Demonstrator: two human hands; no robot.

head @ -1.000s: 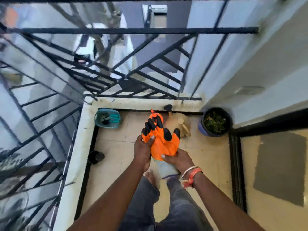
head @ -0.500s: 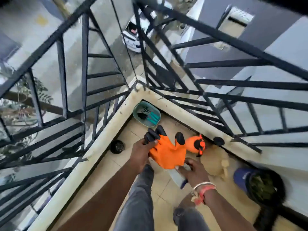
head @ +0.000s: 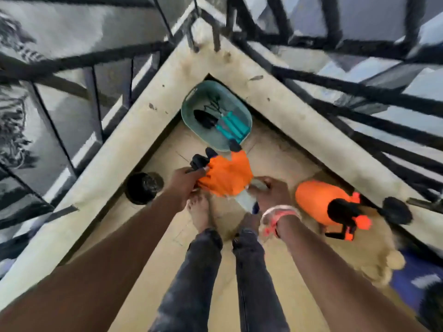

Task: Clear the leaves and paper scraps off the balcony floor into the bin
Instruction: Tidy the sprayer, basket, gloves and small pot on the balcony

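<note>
While the person stands barefoot on the balcony floor, an orange glove is stretched between both hands above the feet. The left hand has its fingers curled tight round the glove's finger end, and the black tips poke out on the far side of the knuckles. The right hand pinches the pale cuff, which shows just left of its fingers. A teal basin sits in the far corner. The bin, at the near right edge, is a blur.
</note>
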